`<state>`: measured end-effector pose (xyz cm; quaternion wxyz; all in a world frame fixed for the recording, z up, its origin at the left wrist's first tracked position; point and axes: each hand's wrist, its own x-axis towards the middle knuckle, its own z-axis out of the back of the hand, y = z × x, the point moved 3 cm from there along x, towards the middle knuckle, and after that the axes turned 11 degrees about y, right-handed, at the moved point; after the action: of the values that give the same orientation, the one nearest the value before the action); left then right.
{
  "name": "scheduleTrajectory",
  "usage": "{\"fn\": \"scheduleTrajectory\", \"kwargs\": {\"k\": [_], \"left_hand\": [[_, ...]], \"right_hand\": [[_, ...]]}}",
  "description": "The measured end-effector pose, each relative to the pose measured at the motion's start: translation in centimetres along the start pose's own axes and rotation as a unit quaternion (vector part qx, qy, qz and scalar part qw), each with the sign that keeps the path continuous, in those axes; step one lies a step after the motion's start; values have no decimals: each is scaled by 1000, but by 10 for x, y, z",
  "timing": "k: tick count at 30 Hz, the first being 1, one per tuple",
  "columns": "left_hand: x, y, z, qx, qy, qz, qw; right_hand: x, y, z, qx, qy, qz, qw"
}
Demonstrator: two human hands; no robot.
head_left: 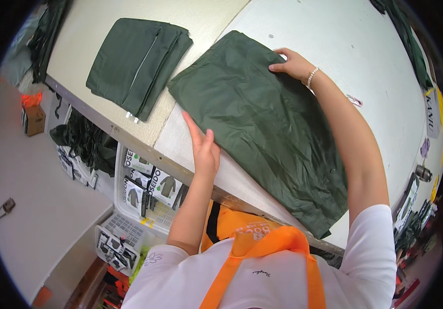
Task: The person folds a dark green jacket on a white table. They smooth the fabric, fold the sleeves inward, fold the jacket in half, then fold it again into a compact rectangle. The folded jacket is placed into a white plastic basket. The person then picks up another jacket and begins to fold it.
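Note:
A dark green folded garment [252, 113] of thin, creased fabric lies spread over the white tabletop in front of me. At its left edge my left hand [206, 149] is open, fingers stretched along the cloth and thumb raised. My right hand [294, 66] rests at the far right edge, its thumb on the fabric and its fingers apart from the thumb along the border; it wears a beaded bracelet. Left of this garment lies a smaller, neatly folded dark green garment [123, 62] with a zip line and small white tags at its near corner.
Below the table edge stand a white crate [121, 180] of packaged garments and a grey basket [126, 232]. A cardboard box [34, 121] sits on the floor at left. On the table's right side are a small metal object [423, 173] and more dark green cloth [409, 46].

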<state>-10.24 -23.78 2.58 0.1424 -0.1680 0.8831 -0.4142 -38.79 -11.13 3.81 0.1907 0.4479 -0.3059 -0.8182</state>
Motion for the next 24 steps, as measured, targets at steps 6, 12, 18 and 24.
{"fn": "scheduleTrajectory", "kwargs": {"k": [6, 12, 18, 24], "left_hand": [[7, 0, 4, 49, -20, 140, 989], [5, -53, -35, -140, 55, 259, 954], [-83, -136, -89, -426, 166, 368, 810], [-30, -32, 12, -20, 44, 471, 881]], "right_hand": [[-9, 20, 15, -65, 168, 75, 981], [-63, 62, 35, -318, 58, 54, 945], [-166, 107, 75, -63, 274, 219, 934], [-61, -41, 19, -50, 66, -111, 990]]}}
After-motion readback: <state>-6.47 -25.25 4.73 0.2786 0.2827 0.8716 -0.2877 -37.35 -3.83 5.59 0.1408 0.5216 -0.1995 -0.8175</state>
